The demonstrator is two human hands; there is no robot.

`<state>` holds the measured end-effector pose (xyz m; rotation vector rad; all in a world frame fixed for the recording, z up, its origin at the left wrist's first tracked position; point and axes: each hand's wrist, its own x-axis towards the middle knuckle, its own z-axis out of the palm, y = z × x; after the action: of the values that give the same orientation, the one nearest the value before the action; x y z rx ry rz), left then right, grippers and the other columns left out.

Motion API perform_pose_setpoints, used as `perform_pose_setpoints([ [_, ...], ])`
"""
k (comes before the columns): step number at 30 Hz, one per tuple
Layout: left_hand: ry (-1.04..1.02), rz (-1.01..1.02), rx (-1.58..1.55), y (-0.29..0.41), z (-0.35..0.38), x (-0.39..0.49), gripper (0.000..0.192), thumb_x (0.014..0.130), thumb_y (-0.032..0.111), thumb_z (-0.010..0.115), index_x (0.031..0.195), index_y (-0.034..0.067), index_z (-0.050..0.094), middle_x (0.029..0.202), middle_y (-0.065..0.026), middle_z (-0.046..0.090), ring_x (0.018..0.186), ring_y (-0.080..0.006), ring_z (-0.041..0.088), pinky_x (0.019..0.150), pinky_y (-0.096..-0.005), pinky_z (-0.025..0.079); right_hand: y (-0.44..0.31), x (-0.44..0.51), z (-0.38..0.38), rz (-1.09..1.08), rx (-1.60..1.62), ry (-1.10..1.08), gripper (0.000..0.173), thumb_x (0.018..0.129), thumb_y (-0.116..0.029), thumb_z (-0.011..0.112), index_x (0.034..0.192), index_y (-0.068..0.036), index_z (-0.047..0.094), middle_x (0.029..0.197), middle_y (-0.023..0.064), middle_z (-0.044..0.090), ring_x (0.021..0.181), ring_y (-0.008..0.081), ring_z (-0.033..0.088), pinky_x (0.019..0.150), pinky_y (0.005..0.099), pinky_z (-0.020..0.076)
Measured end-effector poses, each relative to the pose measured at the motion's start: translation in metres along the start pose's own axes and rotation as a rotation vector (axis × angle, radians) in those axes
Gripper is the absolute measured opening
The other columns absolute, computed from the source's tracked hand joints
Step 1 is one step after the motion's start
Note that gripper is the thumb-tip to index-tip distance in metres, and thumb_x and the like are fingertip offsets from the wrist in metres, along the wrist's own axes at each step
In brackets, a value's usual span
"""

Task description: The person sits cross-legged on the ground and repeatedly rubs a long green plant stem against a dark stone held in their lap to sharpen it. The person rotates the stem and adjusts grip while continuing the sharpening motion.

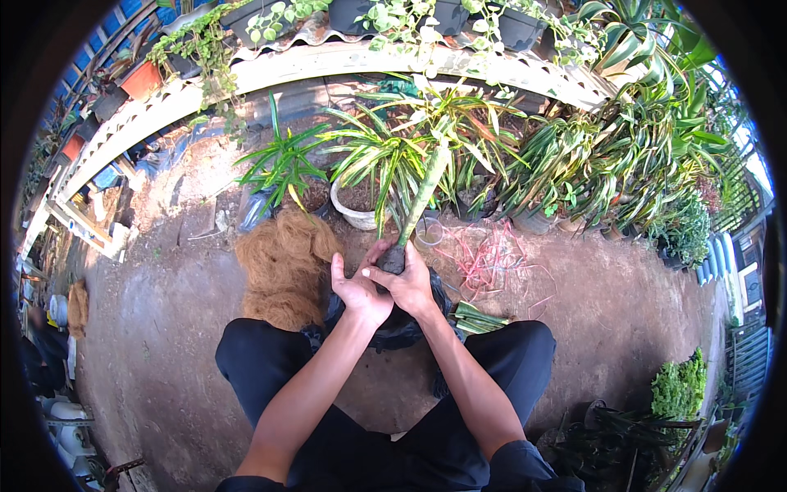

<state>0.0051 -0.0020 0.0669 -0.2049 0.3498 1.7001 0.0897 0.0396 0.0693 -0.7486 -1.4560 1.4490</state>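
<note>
A plant stem (427, 190) with long green leaves rises from a dark soil ball (391, 261) at its base. My right hand (408, 280) closes around that soil ball, its thumb lying across the front. Cupped palm up against the ball's left side is my left hand (364, 295), thumb spread away. Below both hands sits a black plastic bag (396, 335) between my knees, its contents hidden. A heap of brown coconut fiber (284, 267) lies left of the hands. To the right are tangled pink plastic strings (492, 258) and a bundle of cut green leaves (478, 318).
A clear plastic cup (429, 232) stands just beyond the hands. Behind it are a white pot (358, 216) and a row of leafy potted plants (572, 166). A raised shelf edge (369, 56) curves across the back. At far left, part of a person (46, 344) shows.
</note>
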Motion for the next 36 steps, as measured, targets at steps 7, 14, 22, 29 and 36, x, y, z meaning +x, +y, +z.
perform_pose_setpoints([
  [7,0.033,-0.025,-0.003,-0.002,0.002,-0.002,0.080,0.090,0.067,0.026,0.111,-0.003,0.059,0.121,-0.0168,0.059,0.122,-0.0317,0.050,0.111,-0.0481,0.031,0.003,0.001,0.000,0.024,0.008,-0.001,0.042,0.072,0.001,0.081,0.103,-0.004,0.054,0.095,0.0015,0.060,0.086,0.0087,0.058,0.080,0.0265,0.0507],
  [14,0.118,0.001,-0.055,-0.003,0.001,-0.004,0.074,0.088,0.066,0.034,0.115,0.002,0.059,0.119,-0.0103,0.060,0.124,-0.0285,0.047,0.111,-0.0463,0.030,0.006,0.000,0.005,0.049,0.315,0.036,0.029,0.077,-0.006,0.081,0.094,-0.004,0.058,0.087,0.0007,0.062,0.077,0.0061,0.056,0.071,0.0237,0.0486],
  [22,0.086,-0.040,0.076,-0.010,-0.001,-0.004,0.074,0.092,0.063,0.032,0.124,0.001,0.056,0.134,-0.0153,0.052,0.128,-0.0297,0.046,0.111,-0.0450,0.032,0.010,0.001,0.004,0.035,-0.007,0.181,0.021,0.077,-0.013,0.082,0.080,-0.003,0.064,0.076,-0.0001,0.064,0.069,0.0063,0.056,0.066,0.0235,0.0470],
  [29,0.103,0.045,0.125,-0.023,-0.005,-0.004,0.072,0.092,0.060,0.035,0.123,-0.002,0.056,0.121,-0.0146,0.061,0.115,-0.0274,0.057,0.103,-0.0389,0.040,-0.003,0.001,0.008,0.217,-0.244,0.262,0.026,0.078,-0.020,0.082,0.069,-0.003,0.065,0.066,0.0021,0.066,0.059,0.0063,0.056,0.055,0.0236,0.0446],
  [36,0.128,0.070,0.366,-0.025,-0.027,0.013,0.065,0.097,0.055,0.032,0.124,0.001,0.056,0.118,-0.0112,0.063,0.112,-0.0223,0.058,0.100,-0.0348,0.041,0.002,0.005,0.007,0.221,-0.304,0.299,0.025,0.082,-0.021,0.076,0.072,0.000,0.067,0.064,0.0043,0.066,0.058,0.0081,0.057,0.056,0.0264,0.0465],
])
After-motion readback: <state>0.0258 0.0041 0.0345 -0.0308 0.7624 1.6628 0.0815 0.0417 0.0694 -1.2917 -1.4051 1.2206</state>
